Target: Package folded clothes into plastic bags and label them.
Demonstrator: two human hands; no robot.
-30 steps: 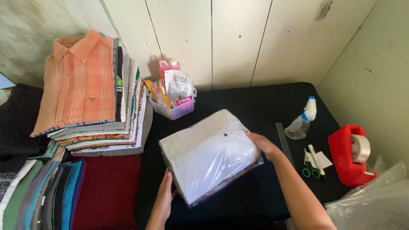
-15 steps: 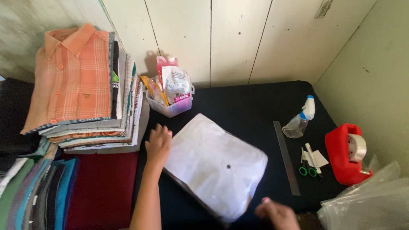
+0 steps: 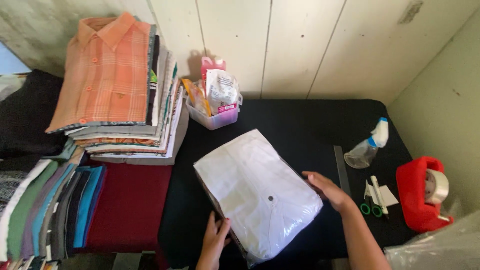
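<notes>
My left hand (image 3: 216, 239) reaching up from lower edge, fingers extended, palm pressing flat. My right hand (image 3: 327, 190) coming in from lower right, forearm angled, fingers spread and lying open, nothing gripped.

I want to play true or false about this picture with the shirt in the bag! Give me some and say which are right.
1. Both hands touch the bagged white shirt. True: the left hand is at its near edge, the right hand at its right edge.
2. The tape dispenser is blue. False: it is red.
3. An orange shirt tops the stack of folded clothes. True.
4. The spray bottle lies on the white shirt. False: it lies apart, on the black table.
5. The scissors have green handles. True.
</notes>
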